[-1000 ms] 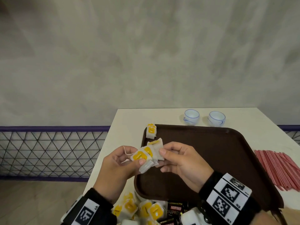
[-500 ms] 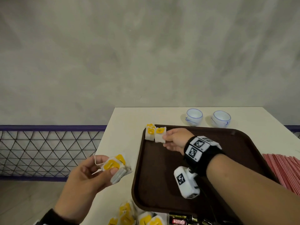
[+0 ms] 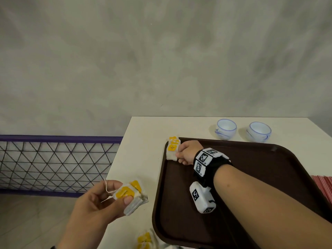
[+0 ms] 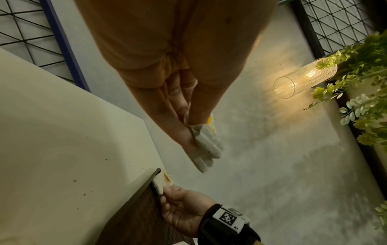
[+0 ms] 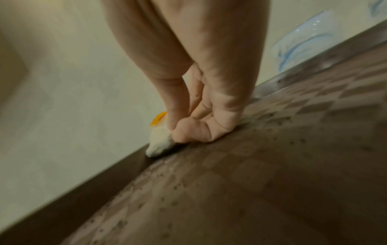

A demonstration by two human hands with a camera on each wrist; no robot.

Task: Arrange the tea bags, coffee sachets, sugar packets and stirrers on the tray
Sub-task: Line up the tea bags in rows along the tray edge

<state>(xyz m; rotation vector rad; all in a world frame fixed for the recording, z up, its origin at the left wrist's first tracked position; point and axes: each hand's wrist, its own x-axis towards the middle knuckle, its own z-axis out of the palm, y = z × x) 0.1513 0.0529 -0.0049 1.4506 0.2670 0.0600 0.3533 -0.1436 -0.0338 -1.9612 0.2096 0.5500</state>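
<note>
A dark brown tray (image 3: 251, 177) lies on the white table (image 3: 143, 141). My right hand (image 3: 181, 154) reaches to its far left corner and pinches a white tea bag with a yellow tag (image 3: 172, 150), set against the tray's rim on top of other tea bags (image 3: 173, 138). The right wrist view shows thumb and finger pinching this tea bag (image 5: 159, 140) on the tray floor (image 5: 272, 182). My left hand (image 3: 115, 198) hovers over the table's left edge and grips a small stack of tea bags (image 3: 131, 196), also visible in the left wrist view as a stack of tea bags (image 4: 206, 145).
Two white-and-blue cups (image 3: 226, 128) (image 3: 259, 131) stand behind the tray. Red stirrers (image 3: 323, 186) lie at the right edge. More tea bags (image 3: 145, 239) sit on the table at the near edge. A wire-mesh fence (image 3: 53, 166) runs left of the table.
My right hand took one tea bag from the left hand's stack and carried it to the tray's far left corner. My left hand drew back towards the near left.
</note>
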